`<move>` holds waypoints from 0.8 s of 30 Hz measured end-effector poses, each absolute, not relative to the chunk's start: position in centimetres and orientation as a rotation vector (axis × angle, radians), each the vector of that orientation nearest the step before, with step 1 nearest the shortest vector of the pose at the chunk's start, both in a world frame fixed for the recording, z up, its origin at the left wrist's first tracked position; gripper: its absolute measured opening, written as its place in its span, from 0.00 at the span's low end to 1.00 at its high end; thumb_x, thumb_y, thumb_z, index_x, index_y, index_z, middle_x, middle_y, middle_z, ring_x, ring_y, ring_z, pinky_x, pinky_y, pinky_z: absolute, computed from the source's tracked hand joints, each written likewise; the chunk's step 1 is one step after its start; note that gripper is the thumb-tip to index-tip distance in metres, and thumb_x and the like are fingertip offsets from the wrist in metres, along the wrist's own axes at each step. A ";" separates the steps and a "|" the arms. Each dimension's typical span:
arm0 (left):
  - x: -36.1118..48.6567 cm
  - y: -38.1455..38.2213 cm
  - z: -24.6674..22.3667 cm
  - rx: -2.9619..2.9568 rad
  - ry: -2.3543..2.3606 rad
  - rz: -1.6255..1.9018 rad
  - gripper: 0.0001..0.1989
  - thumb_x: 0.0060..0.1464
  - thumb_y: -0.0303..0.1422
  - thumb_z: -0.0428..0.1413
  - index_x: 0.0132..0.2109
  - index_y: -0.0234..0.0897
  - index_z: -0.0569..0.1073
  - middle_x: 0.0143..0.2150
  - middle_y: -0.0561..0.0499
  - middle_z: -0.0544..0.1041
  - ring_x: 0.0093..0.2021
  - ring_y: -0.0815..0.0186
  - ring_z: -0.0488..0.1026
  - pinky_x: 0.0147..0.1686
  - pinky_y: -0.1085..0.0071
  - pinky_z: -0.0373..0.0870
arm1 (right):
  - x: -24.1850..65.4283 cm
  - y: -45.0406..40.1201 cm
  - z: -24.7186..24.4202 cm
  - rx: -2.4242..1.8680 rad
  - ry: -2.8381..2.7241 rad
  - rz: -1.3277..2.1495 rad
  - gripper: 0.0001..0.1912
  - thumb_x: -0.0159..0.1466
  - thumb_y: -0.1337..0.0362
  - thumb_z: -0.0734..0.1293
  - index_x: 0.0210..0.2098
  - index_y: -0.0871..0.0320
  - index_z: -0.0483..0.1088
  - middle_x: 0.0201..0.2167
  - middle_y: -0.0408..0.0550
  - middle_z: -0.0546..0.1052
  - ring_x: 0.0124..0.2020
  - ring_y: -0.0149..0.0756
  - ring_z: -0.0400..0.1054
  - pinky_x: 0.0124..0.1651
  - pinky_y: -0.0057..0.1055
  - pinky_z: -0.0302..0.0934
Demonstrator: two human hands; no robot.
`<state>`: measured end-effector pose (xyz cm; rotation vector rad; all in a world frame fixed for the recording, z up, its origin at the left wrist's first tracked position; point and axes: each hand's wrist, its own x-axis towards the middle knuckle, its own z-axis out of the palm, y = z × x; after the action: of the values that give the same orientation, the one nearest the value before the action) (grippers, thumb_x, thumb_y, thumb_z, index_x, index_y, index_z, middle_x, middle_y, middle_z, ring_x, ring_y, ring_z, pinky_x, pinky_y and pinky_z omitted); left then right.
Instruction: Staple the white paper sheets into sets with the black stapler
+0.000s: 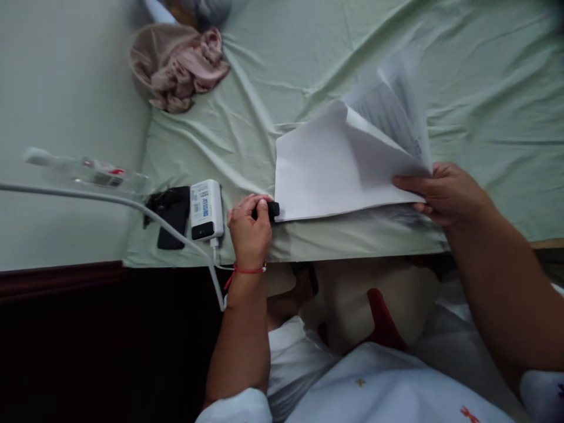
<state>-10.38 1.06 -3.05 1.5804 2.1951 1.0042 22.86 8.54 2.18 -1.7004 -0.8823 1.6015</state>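
A stack of white paper sheets (321,164) lies near the front edge of the pale green cloth. My right hand (449,191) grips its right side, thumb on top, and lifts the upper sheets. Printed lines show on the raised sheets (390,108), which are blurred by motion. At the stack's near left corner, my left hand (251,226) is closed around a small black stapler-like tool (274,210). Its end touches or sits just beside the paper corner; most of it is hidden under my fingers.
Left of my left hand are a white power bank (205,205) with a plugged cable and a black phone (177,214). A clear bottle (101,173) lies farther left. A grey cable (132,202) crosses in front. A crumpled pink cloth (185,67) rests at the back left.
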 end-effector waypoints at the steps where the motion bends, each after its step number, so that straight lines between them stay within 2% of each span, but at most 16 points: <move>1: -10.2 1.1 -3.0 1.570 2.213 1.005 0.13 0.68 0.33 0.53 0.44 0.42 0.83 0.50 0.45 0.86 0.57 0.52 0.80 0.63 0.52 0.71 | 23.1 8.5 2.2 -1.706 -0.883 1.607 0.17 0.64 0.76 0.72 0.21 0.59 0.68 0.16 0.38 0.64 0.10 0.21 0.53 0.08 0.17 0.44; 5: -9.7 1.2 -2.6 1.555 2.254 0.986 0.12 0.67 0.32 0.54 0.44 0.43 0.84 0.51 0.45 0.87 0.62 0.52 0.79 0.68 0.52 0.67 | 24.0 8.7 2.0 -1.717 -0.891 1.581 0.17 0.63 0.77 0.72 0.21 0.60 0.68 0.18 0.39 0.67 0.11 0.19 0.54 0.09 0.16 0.48; 9: -9.3 1.3 -2.1 1.558 2.257 0.949 0.13 0.66 0.32 0.54 0.45 0.42 0.85 0.53 0.44 0.87 0.65 0.52 0.78 0.70 0.51 0.65 | 24.5 9.1 1.4 -1.684 -0.965 1.558 0.12 0.61 0.73 0.75 0.25 0.60 0.71 0.21 0.41 0.70 0.12 0.20 0.56 0.08 0.17 0.44; 13: -8.9 1.2 -1.6 1.562 2.265 0.888 0.15 0.67 0.33 0.53 0.47 0.41 0.86 0.54 0.44 0.87 0.67 0.50 0.77 0.74 0.45 0.58 | 24.5 9.4 1.1 -1.653 -0.952 1.560 0.11 0.60 0.75 0.74 0.25 0.61 0.71 0.22 0.41 0.70 0.13 0.19 0.56 0.11 0.16 0.50; 19: -8.8 1.2 -1.4 1.608 2.248 0.760 0.14 0.67 0.32 0.54 0.45 0.45 0.85 0.57 0.46 0.86 0.71 0.48 0.73 0.76 0.35 0.46 | 24.8 9.5 0.5 -1.638 -0.959 1.564 0.12 0.59 0.72 0.76 0.25 0.59 0.70 0.21 0.41 0.70 0.13 0.20 0.54 0.09 0.18 0.44; 24: -9.1 1.4 -1.8 1.621 2.198 0.768 0.12 0.65 0.32 0.56 0.42 0.47 0.85 0.59 0.47 0.85 0.72 0.43 0.70 0.75 0.29 0.42 | 24.5 9.2 -0.3 -1.608 -0.957 1.551 0.05 0.58 0.70 0.76 0.29 0.60 0.78 0.27 0.45 0.78 0.21 0.26 0.65 0.18 0.20 0.59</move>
<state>-9.09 1.40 -1.82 1.6208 2.1980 0.7678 24.47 9.22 -0.27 -1.6083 -0.9569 1.5513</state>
